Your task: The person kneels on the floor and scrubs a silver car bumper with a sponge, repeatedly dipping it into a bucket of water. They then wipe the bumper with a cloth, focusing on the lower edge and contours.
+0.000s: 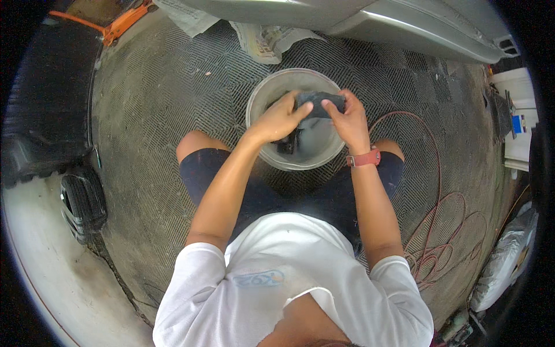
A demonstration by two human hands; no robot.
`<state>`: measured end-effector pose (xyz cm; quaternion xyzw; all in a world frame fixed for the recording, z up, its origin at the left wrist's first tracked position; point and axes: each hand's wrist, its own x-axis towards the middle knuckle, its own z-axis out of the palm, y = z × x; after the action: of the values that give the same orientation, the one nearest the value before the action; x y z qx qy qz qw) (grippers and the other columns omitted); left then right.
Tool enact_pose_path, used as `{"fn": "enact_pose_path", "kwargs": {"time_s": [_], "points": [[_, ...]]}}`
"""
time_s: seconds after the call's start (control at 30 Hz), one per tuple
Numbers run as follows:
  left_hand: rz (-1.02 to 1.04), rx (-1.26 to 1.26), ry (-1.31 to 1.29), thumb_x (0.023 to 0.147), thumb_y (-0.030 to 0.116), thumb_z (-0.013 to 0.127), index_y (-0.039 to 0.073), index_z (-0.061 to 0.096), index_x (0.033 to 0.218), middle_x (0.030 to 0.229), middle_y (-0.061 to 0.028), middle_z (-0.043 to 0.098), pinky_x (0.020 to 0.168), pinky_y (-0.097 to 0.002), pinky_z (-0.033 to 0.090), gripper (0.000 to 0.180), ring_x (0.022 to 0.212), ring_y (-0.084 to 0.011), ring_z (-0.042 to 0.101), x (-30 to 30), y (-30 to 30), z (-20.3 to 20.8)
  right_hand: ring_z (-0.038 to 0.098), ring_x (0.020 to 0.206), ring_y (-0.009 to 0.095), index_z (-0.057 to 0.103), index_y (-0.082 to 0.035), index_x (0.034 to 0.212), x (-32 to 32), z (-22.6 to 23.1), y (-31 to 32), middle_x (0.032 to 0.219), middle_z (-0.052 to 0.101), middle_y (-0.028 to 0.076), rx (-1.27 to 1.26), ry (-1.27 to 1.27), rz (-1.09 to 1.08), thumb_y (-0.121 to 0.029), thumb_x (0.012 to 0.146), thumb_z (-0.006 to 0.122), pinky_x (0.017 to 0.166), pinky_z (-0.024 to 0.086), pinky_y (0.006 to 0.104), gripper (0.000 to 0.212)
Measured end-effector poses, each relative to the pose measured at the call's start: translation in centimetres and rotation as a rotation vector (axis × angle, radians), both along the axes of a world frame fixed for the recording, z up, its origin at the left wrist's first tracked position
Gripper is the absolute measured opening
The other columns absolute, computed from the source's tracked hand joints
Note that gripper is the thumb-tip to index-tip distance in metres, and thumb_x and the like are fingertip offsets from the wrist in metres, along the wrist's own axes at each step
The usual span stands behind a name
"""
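Both ends of the dark piece (318, 103), long axis crosswise toward the bucket's far rim (296, 70), we grasp with left hand (280, 120) and right hand (350, 122) (neither nearer).

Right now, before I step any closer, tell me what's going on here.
Someone in a white shirt is holding a dark piece with both bare hands, the left hand at one end and the right hand at the other. They have it over a round bucket on the floor, between their knees. Another dark thing shows in the bucket, partly hidden by the left hand.
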<state>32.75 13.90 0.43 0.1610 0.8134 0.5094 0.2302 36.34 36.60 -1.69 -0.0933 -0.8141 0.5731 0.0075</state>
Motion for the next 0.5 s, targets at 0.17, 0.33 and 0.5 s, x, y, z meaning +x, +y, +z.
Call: {"fn": "enact_pose_path", "kwargs": {"time_s": [0.17,0.33,0.5], "points": [[-0.614,-0.507,-0.116,0.106,0.043,0.064,-0.001,0.065,0.150,0.150,-0.0259,0.069,0.114,-0.0518,0.052,0.062,0.134,-0.0418,0.069,0.1,3.4,-13.4,0.076,0.080,0.042,0.070,-0.004,0.114,0.3,-1.9,-0.8,0.084,0.075,0.022,0.474,0.160,0.019,-0.027,0.100,0.078,0.072,0.060,0.0535,0.028],[-0.708,-0.660,0.055,0.104,0.038,0.065,0.000,0.065,0.151,0.145,-0.0265,0.072,0.115,-0.0524,0.053,0.060,0.132,-0.0422,0.070,-0.1,9.7,-23.0,0.076,0.084,0.045,0.067,-0.007,0.109,0.3,-5.1,-0.6,0.091,0.077,0.022,0.622,0.249,0.160,-0.025,0.101,0.074,0.074,0.059,0.0565,0.021],[-0.614,-0.848,0.316,0.104,0.038,0.065,0.000,0.065,0.151,0.144,-0.0262,0.072,0.114,-0.0529,0.053,0.060,0.131,-0.0426,0.071,-0.4,11.2,-25.8,0.077,0.088,0.042,0.067,-0.008,0.111,0.5,-5.7,-0.9,0.098,0.080,0.015,0.590,0.214,0.093,-0.024,0.102,0.076,0.074,0.059,0.0523,0.020]]}}
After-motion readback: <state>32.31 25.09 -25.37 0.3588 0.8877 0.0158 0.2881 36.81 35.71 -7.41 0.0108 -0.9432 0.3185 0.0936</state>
